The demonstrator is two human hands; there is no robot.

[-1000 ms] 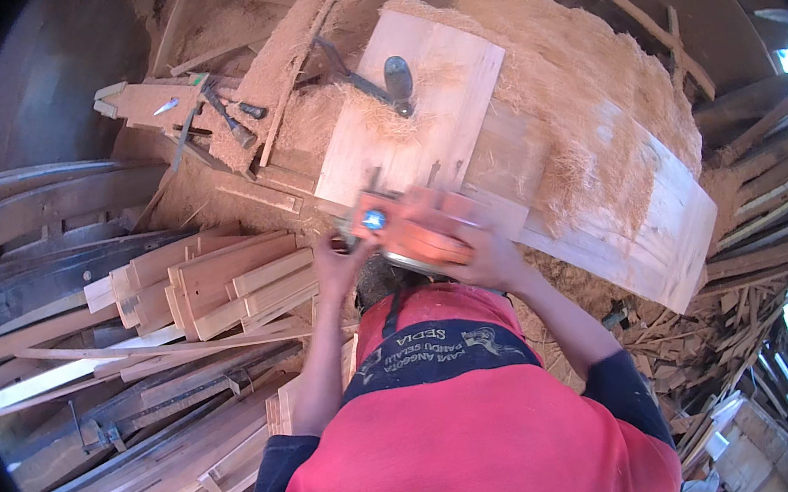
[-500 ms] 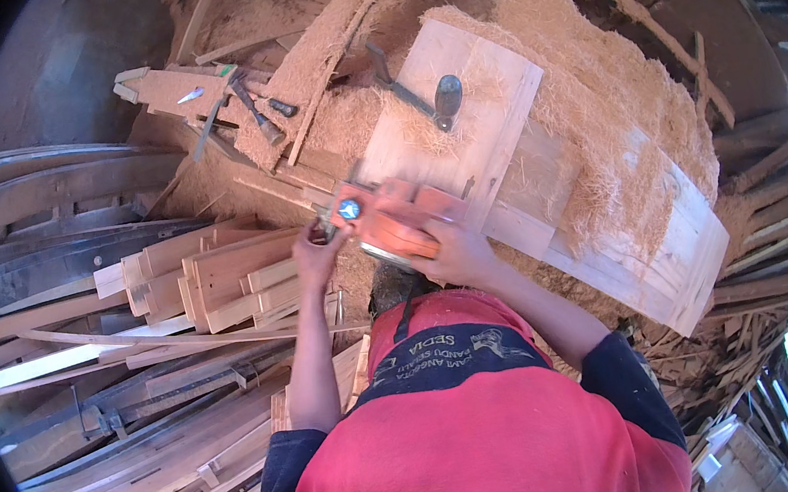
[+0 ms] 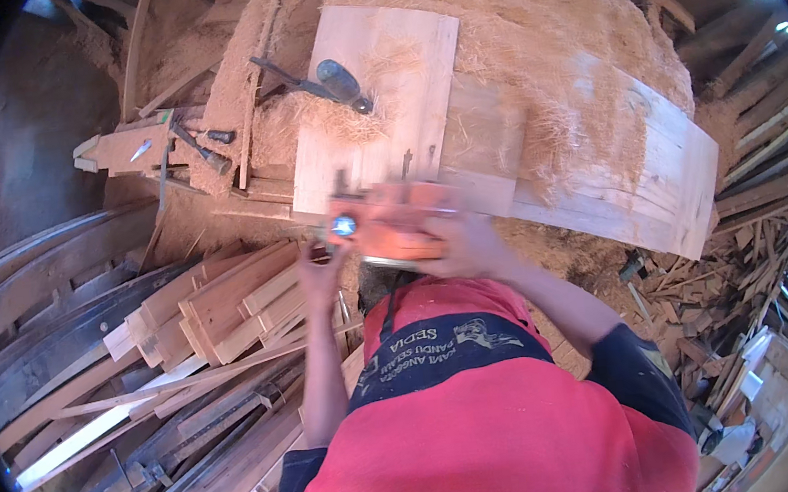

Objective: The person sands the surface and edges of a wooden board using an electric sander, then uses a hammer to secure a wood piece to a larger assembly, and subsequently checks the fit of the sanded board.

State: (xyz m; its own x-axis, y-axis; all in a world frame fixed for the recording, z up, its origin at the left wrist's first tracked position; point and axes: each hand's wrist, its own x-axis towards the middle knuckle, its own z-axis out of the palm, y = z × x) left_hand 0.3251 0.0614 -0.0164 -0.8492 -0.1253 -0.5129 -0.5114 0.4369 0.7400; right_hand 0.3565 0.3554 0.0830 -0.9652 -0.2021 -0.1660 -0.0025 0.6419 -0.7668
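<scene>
An orange electric planer (image 3: 397, 228) with a blue and white round knob on its front end sits at the near end of a pale wide board (image 3: 373, 42); motion blurs it. My right hand (image 3: 469, 246) is wrapped around the planer's rear handle. Curled fingers of my left hand (image 3: 322, 277) grip the planer's front end, beside the knob; what they press on is partly hidden. Farther up the same board, among curly shavings, lies a dark tool (image 3: 338, 81) with a rounded handle and a long metal bar.
A second pale board (image 3: 667, 188) lies to the right, partly under a large heap of wood shavings (image 3: 525, 30). At the left are stacked planks (image 3: 236, 296) and curved timbers (image 3: 54, 301). Hand tools, including a hammer-like one (image 3: 202, 153), rest at the upper left. Offcuts (image 3: 708, 309) litter the right.
The head view has turned, so the boards and tools appear farther left and higher. Relative to the board's near left corner, the planer and both hands have shifted right. Both hands keep their grip.
</scene>
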